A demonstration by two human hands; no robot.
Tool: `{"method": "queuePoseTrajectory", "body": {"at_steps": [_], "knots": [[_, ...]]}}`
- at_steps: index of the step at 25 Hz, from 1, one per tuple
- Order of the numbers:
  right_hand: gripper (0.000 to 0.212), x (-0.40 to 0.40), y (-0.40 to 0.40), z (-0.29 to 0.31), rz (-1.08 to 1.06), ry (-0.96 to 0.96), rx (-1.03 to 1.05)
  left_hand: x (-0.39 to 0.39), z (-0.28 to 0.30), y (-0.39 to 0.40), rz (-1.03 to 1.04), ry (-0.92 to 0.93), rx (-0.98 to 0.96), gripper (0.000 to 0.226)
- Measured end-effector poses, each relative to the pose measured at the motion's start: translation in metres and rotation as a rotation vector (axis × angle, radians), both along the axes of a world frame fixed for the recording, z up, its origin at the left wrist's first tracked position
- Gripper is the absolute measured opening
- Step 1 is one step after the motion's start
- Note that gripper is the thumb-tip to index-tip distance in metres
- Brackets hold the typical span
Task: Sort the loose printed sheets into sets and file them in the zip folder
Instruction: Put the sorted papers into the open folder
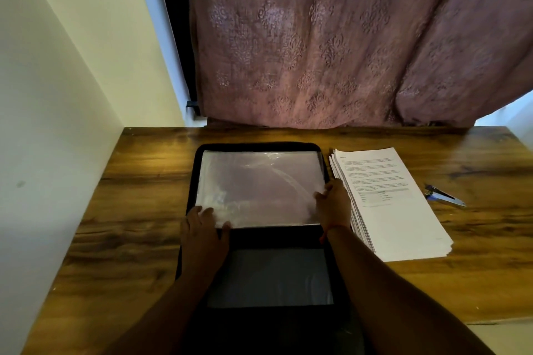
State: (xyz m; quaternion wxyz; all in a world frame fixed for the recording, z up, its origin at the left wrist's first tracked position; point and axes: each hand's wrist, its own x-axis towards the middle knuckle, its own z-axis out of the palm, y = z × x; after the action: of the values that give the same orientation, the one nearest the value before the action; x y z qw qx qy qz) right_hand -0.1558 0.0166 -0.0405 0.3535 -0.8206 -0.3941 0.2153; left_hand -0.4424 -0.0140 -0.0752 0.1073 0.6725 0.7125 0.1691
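A black zip folder [193,179] lies open in the middle of the wooden table. Its far half shows clear plastic sleeves [259,184]; its near half shows a dark pocket [269,277]. My left hand [203,228] rests on the near left corner of the sleeves, fingers spread flat. My right hand [333,204] grips the right edge of the sleeves, fingers curled over it. A thick stack of printed sheets [392,204] lies just right of the folder, text side up.
A stapler [444,197] with a blue part lies right of the stack. The wooden table [129,210] meets a white wall on the left. A mauve patterned curtain [331,46] hangs behind the table's far edge.
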Motion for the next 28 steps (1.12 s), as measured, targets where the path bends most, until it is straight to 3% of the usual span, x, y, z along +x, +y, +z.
{"method": "queuePoseTrajectory", "body": {"at_steps": [5,12,16,20,25,28], "knots": [[0.014,0.011,0.005,-0.001,0.027,-0.007,-0.029,-0.003,0.015,0.026,0.203,-0.301,-0.057,0.043],[0.010,0.016,0.005,-0.006,0.079,-0.014,0.005,0.006,0.035,0.046,0.326,-0.344,-0.099,0.024],[0.020,0.018,0.005,-0.010,0.090,0.022,-0.020,-0.003,0.035,0.055,0.447,-0.528,-0.097,0.018],[0.023,0.020,0.007,-0.009,0.101,0.038,-0.051,-0.013,0.030,0.056,0.463,-0.670,-0.087,0.025],[0.025,0.018,0.008,-0.005,0.085,0.083,-0.065,-0.017,0.030,0.059,0.451,-0.675,-0.120,0.013],[0.025,0.016,0.006,-0.004,0.079,0.086,-0.070,-0.015,0.031,0.059,0.437,-0.731,-0.171,0.017]]}}
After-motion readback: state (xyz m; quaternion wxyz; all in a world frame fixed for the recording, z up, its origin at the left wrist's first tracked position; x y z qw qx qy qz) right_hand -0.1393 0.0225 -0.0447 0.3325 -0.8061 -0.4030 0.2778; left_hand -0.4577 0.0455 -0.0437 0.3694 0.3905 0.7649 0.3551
